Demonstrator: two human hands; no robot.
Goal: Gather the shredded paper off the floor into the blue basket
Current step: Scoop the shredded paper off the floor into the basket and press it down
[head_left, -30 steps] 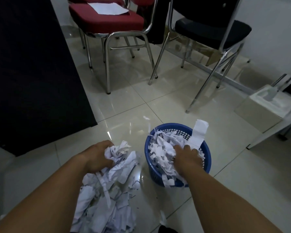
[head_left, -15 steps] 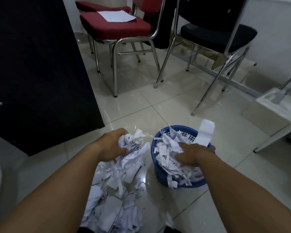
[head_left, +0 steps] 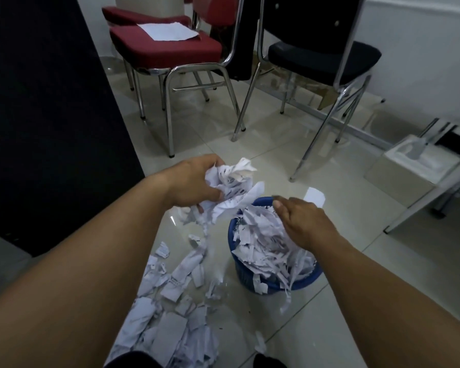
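Note:
A small blue basket (head_left: 300, 282) stands on the pale tiled floor, heaped with white shredded paper (head_left: 266, 243) that hangs over its rim. My left hand (head_left: 194, 181) grips a bunch of shredded paper (head_left: 234, 187) in the air, just left of and above the basket's far rim; strips dangle from it. My right hand (head_left: 300, 221) hovers flat over the basket's heap with fingers spread, holding nothing. A loose pile of shredded paper (head_left: 170, 314) lies on the floor left of the basket, near my knees.
A red chair (head_left: 170, 49) with a paper sheet on its seat and a black chair (head_left: 327, 57) stand behind the basket on chrome legs. A black panel (head_left: 51, 115) fills the left. A white box (head_left: 414, 166) and a table leg sit at the right.
My left hand has lifted its bunch of paper off the floor pile and carried it up and right toward the basket. My right hand has risen off the basket's heap.

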